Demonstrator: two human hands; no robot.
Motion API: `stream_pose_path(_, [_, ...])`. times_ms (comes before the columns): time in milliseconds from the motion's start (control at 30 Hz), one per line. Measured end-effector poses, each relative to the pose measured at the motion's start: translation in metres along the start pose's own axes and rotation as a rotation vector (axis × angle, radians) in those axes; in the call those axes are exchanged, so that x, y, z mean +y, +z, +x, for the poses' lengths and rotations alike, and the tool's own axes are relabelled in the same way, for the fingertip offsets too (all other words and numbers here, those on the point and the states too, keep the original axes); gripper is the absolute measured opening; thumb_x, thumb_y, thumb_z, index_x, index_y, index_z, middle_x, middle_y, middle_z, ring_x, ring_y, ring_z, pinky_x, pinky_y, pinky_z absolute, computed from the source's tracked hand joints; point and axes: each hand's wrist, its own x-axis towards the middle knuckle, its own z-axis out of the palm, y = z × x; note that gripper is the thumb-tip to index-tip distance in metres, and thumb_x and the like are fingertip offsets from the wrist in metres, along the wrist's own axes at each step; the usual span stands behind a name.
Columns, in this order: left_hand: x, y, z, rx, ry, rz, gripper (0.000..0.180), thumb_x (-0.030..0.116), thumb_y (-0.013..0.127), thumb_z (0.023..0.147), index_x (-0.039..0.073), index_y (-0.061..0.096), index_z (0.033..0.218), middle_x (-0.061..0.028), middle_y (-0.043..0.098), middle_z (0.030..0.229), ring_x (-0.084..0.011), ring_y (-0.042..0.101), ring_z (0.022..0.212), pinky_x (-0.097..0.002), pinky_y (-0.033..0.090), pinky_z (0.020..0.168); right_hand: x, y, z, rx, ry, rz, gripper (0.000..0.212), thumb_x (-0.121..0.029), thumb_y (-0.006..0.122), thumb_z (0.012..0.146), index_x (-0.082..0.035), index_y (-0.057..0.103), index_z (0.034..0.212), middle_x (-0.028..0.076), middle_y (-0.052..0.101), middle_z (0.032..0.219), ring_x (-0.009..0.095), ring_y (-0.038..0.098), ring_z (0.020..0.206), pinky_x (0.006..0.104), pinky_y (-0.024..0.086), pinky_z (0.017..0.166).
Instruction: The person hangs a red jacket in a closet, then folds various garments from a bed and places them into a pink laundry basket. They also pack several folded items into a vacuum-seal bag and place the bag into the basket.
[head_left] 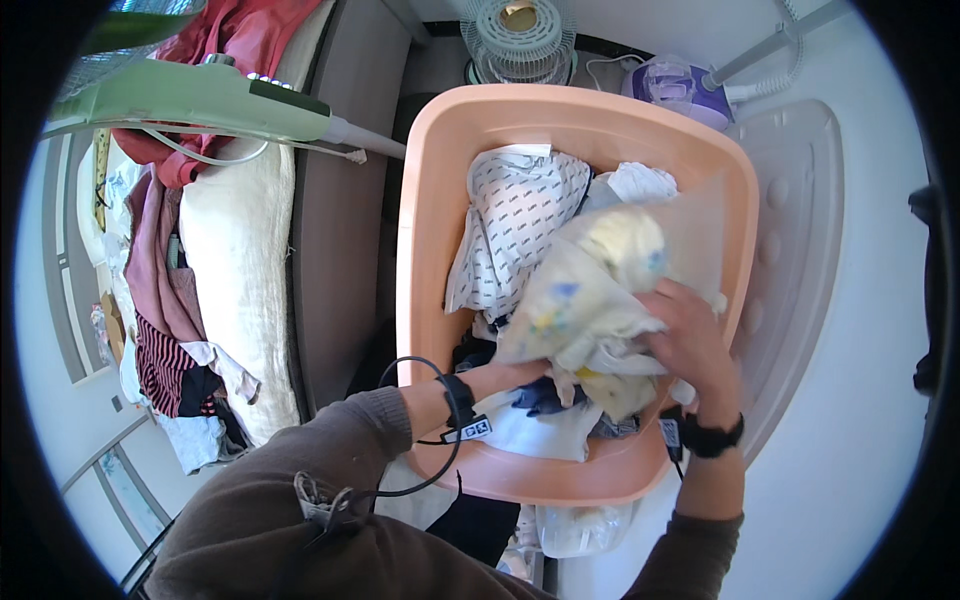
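A frosted, see-through plastic bag (560, 275) with pale, blue-and-yellow patterned cloth inside is lifted over a peach plastic tub (425, 210); it is partly smeared by motion. My right hand (690, 335) is closed on the bag's right side, its fingers curled into the pale material. My left hand (520, 374) reaches in under the bag's lower edge, and the bag covers most of its fingers, so their grip cannot be made out. Below the bag lie a white bag with small dark print (520, 220), a white cloth (520, 430) and dark blue clothing.
A grey lid-like panel (800, 250) leans on the wall right of the tub. Behind stand a fan (518, 40) and a purple-and-white appliance (680, 90). At left, a bed (235, 300) holds clothes, and a green stick-shaped appliance (190, 95) juts toward the tub. A black cable (445, 470) loops by my left wrist.
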Motion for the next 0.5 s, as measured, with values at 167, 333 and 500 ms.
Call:
stream_pose_path(167, [0.003, -0.048, -0.049, -0.483, -0.549, 0.170, 0.036, 0.015, 0.066, 0.081, 0.000, 0.065, 0.113, -0.0239, 0.058, 0.124, -0.0409, 0.050, 0.122, -0.0453, 0.041, 0.105, 0.018, 0.127, 0.105, -0.297, -0.109, -0.190, 0.022, -0.015, 0.076, 0.068, -0.016, 0.073, 0.090, 0.009, 0.066, 0.092, 0.032, 0.064, 0.090, 0.0440, 0.048, 0.081])
stream_pose_path(333, [0.022, -0.087, -0.035, -0.139, -0.295, 0.152, 0.048, 0.006, 0.070, 0.077, 0.001, 0.055, 0.121, -0.0246, 0.052, 0.129, -0.0434, 0.045, 0.126, -0.0464, 0.039, 0.107, 0.010, 0.198, 0.152, -0.010, -0.129, -0.268, 0.024, -0.015, 0.074, 0.070, -0.015, 0.070, 0.094, 0.004, 0.064, 0.100, 0.023, 0.060, 0.105, 0.0417, 0.042, 0.093])
stream_pose_path(500, [0.026, -0.099, 0.063, 0.061, -0.040, 0.436, 0.088, 0.022, 0.082, 0.074, 0.012, 0.034, 0.147, -0.0254, 0.019, 0.157, -0.0532, 0.020, 0.142, -0.0604, 0.029, 0.112, -0.002, 0.164, 0.100, 0.465, 0.116, -0.226, 0.045, -0.017, 0.073, 0.077, -0.014, 0.066, 0.121, 0.009, 0.059, 0.122, 0.029, 0.051, 0.120, 0.0453, 0.037, 0.101])
